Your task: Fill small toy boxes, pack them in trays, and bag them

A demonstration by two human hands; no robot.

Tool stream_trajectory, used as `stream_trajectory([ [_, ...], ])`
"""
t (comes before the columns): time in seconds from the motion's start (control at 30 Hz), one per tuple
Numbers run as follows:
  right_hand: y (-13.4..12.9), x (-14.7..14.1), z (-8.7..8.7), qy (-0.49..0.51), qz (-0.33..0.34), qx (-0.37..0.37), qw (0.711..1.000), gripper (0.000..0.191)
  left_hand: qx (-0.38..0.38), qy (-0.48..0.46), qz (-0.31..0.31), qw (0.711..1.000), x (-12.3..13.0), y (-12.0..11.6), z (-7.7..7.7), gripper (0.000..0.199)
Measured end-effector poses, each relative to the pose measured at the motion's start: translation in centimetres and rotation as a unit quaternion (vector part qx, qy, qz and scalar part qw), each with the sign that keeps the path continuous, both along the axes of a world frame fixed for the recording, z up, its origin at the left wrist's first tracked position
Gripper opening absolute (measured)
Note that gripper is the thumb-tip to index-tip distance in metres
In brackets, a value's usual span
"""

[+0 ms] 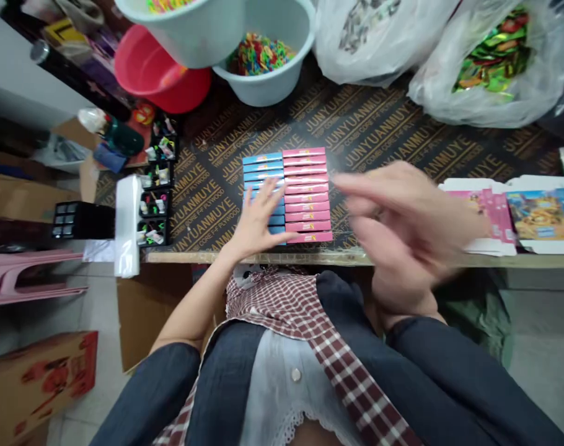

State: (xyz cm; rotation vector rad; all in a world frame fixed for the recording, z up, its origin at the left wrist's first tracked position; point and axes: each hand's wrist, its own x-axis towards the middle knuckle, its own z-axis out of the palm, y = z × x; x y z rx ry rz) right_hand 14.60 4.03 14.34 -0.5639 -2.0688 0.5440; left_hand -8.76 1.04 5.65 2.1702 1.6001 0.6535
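Observation:
My left hand (258,218) lies flat with its fingers spread on a row of overlapping blue cardboard boxes (262,175), covering part of the row. Directly beside them is a matching row of pink boxes (307,195), overlapped like shingles. My right hand (403,223) is motion-blurred above the plywood tabletop (384,133), to the right of the pink row. Nothing shows in it. Further right lie opened, flattened printed cartons (542,215) with pink and blue panels.
Pale buckets of colourful small items (263,74) and a red basin (156,68) stand at the far edge, beside plastic bags (496,68). Black trays of small goods (156,186) line the left. The table's front edge (263,257) runs before my lap.

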Motion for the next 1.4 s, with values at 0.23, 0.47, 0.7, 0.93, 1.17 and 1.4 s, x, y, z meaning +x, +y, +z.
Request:
stream_trajectory([
  [0.23,0.3,-4.4,-7.1,-0.331,-0.078,-0.041,0.939,0.079,-0.108,-0.444,0.295,0.839,-1.2,-2.8,-3.8,0.076],
  [0.47,-0.2,-5.0,-10.1,-0.413,-0.104,-0.013,0.905,0.078,0.007,-0.405,0.348,0.845,-9.0,-3.3,-5.0,0.052],
  [0.7,-0.4,-5.0,-10.0,-0.426,-0.117,0.014,0.897,0.075,0.084,-0.035,0.652,0.752,-30.7,-13.6,-3.7,0.037],
  [0.93,-0.2,-4.8,-10.3,-0.446,-0.120,0.020,0.887,0.079,-0.013,0.002,0.621,0.784,-33.7,-18.7,-7.5,0.041],
  [1.17,-0.2,-4.8,-10.0,-0.441,-0.115,0.025,0.890,0.079,0.007,-0.019,0.650,0.760,-36.2,-18.5,-6.9,0.019],
  [1.4,-0.2,-4.9,-9.9,-0.432,-0.110,0.014,0.895,0.078,0.166,-0.081,0.692,0.698,-35.2,-15.9,-2.5,0.012],
])
